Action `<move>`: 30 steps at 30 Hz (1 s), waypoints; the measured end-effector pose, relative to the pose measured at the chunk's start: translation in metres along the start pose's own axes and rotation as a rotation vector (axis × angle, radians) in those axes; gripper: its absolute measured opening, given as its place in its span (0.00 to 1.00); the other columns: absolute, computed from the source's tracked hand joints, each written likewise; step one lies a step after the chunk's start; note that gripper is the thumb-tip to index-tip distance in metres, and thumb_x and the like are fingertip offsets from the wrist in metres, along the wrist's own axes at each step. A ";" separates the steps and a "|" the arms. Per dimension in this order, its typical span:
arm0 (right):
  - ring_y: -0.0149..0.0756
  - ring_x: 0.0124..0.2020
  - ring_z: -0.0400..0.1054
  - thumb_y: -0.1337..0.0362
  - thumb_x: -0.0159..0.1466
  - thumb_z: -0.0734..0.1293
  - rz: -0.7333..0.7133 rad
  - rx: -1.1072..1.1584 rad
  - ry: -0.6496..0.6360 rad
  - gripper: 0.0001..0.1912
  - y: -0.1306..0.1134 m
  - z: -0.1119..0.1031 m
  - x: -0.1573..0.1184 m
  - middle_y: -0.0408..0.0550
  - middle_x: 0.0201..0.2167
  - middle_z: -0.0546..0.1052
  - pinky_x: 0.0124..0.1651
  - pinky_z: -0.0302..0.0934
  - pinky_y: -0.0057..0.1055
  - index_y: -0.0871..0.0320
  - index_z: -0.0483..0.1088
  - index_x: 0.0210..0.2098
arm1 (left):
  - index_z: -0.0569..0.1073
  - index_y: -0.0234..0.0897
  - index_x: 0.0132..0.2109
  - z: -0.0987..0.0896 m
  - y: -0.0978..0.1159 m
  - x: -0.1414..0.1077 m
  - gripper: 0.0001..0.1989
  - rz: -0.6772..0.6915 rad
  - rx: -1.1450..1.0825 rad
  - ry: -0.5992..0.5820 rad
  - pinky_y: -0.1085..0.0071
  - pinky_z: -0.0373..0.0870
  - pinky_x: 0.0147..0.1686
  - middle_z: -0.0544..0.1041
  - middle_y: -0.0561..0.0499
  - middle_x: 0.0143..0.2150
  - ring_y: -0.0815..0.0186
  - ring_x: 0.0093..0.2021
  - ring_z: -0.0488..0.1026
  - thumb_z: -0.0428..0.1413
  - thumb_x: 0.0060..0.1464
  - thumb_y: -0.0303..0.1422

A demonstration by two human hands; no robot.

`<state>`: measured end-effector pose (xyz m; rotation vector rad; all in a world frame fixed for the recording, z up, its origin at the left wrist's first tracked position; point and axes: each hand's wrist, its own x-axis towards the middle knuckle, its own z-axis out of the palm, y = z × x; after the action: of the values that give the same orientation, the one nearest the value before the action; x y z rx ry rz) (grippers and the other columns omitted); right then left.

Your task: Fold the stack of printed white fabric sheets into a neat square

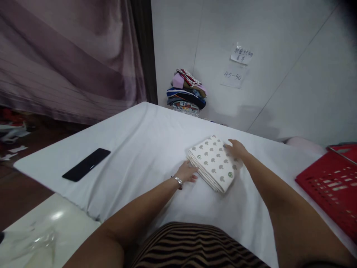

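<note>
A folded white cloth (213, 160) with a grey mushroom print and a few green marks lies in several layers on a white-covered table (134, 149). My left hand (187, 172) touches its layered left edge, fingers apart and a bracelet on the wrist. On the opposite side, my right hand (237, 149) rests against the cloth's right edge with its fingers stretched out. Part of that hand's underside is hidden from me. Neither hand is closed around the cloth.
A black phone-like slab (87, 164) lies on the table's left part. Folded garments (186, 93) are stacked by the wall beyond the far edge. A red plastic basket (329, 182) stands at the right. Handwritten paper signs (241, 55) hang on the wall.
</note>
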<state>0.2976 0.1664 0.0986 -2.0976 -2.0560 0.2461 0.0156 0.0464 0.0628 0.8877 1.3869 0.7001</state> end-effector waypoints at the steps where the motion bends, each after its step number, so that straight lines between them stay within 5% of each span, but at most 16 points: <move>1: 0.48 0.57 0.56 0.54 0.61 0.58 -0.038 0.025 0.028 0.28 -0.007 0.003 -0.007 0.57 0.57 0.62 0.57 0.51 0.42 0.62 0.58 0.58 | 0.52 0.37 0.61 -0.003 0.001 0.001 0.36 0.015 -0.010 0.034 0.70 0.73 0.25 0.71 0.37 0.48 0.65 0.29 0.75 0.58 0.47 0.35; 7: 0.44 0.61 0.50 0.50 0.62 0.56 -0.333 0.171 -0.046 0.27 -0.066 0.027 -0.082 0.49 0.60 0.58 0.60 0.46 0.42 0.55 0.61 0.56 | 0.64 0.34 0.53 -0.042 0.024 0.035 0.21 0.193 0.045 0.247 0.76 0.71 0.24 0.70 0.41 0.49 0.69 0.34 0.74 0.54 0.51 0.35; 12: 0.42 0.63 0.44 0.48 0.62 0.54 -0.425 0.114 -0.115 0.30 -0.096 0.034 -0.127 0.52 0.62 0.54 0.61 0.41 0.43 0.57 0.56 0.59 | 0.71 0.36 0.45 -0.047 0.028 0.059 0.13 0.254 0.096 0.238 0.76 0.70 0.28 0.72 0.45 0.48 0.67 0.38 0.73 0.53 0.50 0.29; 19: 0.47 0.63 0.42 0.54 0.61 0.57 -0.482 -0.066 -0.088 0.32 -0.101 0.055 -0.147 0.54 0.63 0.51 0.60 0.41 0.48 0.57 0.49 0.62 | 0.74 0.38 0.44 -0.050 0.016 0.073 0.15 0.359 0.315 0.142 0.75 0.69 0.31 0.75 0.49 0.44 0.66 0.40 0.72 0.53 0.47 0.29; 24: 0.48 0.49 0.59 0.60 0.61 0.58 -0.450 -0.090 0.073 0.24 -0.105 0.045 -0.156 0.59 0.50 0.66 0.49 0.55 0.42 0.61 0.60 0.55 | 0.75 0.37 0.40 -0.052 0.023 0.070 0.12 0.382 0.333 0.085 0.76 0.67 0.29 0.77 0.50 0.37 0.67 0.36 0.72 0.53 0.47 0.31; 30: 0.42 0.38 0.61 0.62 0.61 0.59 -0.398 -0.135 0.169 0.13 -0.099 0.043 -0.167 0.54 0.37 0.68 0.39 0.56 0.36 0.58 0.68 0.43 | 0.74 0.34 0.35 -0.051 0.040 0.067 0.23 0.280 0.317 0.045 0.75 0.65 0.22 0.76 0.47 0.37 0.66 0.31 0.71 0.47 0.50 0.49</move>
<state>0.1875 0.0018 0.0794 -1.6538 -2.3760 -0.1283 -0.0257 0.1296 0.0637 1.3425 1.4519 0.7239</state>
